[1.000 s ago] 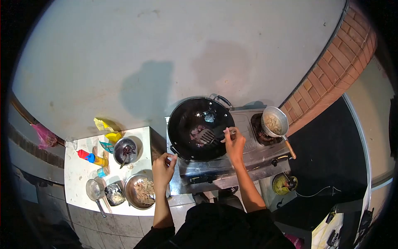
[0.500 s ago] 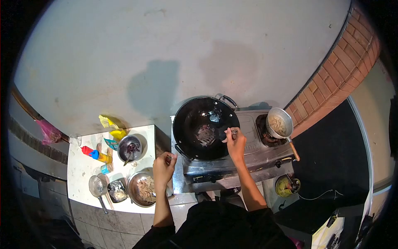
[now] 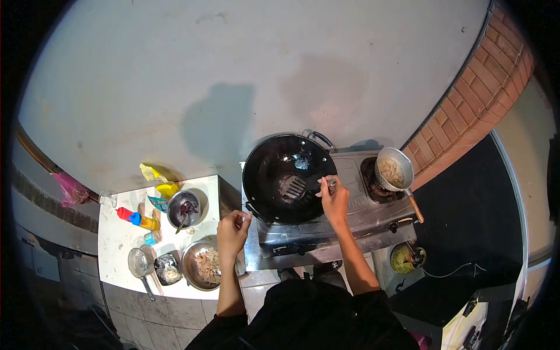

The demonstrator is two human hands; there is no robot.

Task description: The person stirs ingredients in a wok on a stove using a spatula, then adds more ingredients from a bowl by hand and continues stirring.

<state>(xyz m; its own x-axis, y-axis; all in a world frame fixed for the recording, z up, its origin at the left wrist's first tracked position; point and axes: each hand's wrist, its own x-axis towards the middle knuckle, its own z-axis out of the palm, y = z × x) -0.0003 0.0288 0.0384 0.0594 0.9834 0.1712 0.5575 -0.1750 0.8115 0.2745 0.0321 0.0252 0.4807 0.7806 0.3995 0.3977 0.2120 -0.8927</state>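
A large black wok sits on the left side of the gas stove. My right hand is closed round the handle of a slotted spatula, whose head lies in the wok over a small heap of reddish-brown food. Left of the stove's front, my left hand hovers with curled fingers pressed together; what they hold, if anything, is too small to name. Below and left of that hand is a metal bowl of pale sliced food.
On the right burner stands a saucepan with pale pieces. The white table at left bears a steel bowl, red and yellow bottles, a strainer and a foil-lined dish. A green container stands at lower right.
The spatula's slotted head has turned and now shows broadly over the food. My right hand has shifted slightly right and down; my left hand keeps its curled pose.
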